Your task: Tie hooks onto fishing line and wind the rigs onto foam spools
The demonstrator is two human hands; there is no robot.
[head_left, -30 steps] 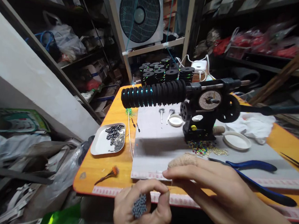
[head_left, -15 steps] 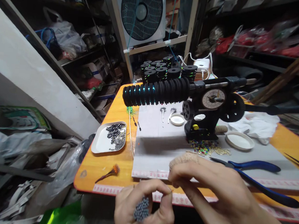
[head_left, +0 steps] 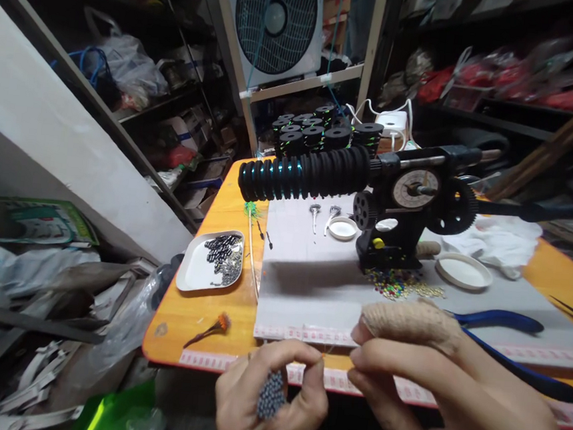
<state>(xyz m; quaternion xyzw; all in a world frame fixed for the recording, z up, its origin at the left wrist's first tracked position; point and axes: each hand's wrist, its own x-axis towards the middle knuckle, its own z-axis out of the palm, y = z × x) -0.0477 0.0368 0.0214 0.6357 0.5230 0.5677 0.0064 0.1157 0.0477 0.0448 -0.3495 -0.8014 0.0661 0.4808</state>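
My left hand [head_left: 270, 397] is closed around a bundle of thin dark rods with grey round ends [head_left: 271, 396], at the table's front edge. Its thumb and forefinger pinch a tiny orange piece [head_left: 323, 356] with a fine thread. Just to the right is my right hand [head_left: 432, 382], a tan wrap [head_left: 402, 319] on one finger; its fingertips are pressed together, and whatever lies between them is too small to make out. Behind the hands stands a black geared machine [head_left: 398, 205] carrying a row of black spools [head_left: 305, 173]. Blue-handled pliers [head_left: 503, 319] lie partly behind my right hand.
A white tray [head_left: 192, 267] of small metal parts and an orange-tipped tuft [head_left: 221, 323] lie on the left. Coloured beads [head_left: 393, 284], a round lid [head_left: 463, 272] and a white cloth [head_left: 499, 244] are near the machine. A measuring tape [head_left: 208, 360] runs along the front edge.
My right hand has moved right, away from my left hand, and its wrapped finger is raised into fuller view. My left hand has shifted slightly left and still holds the bundle.
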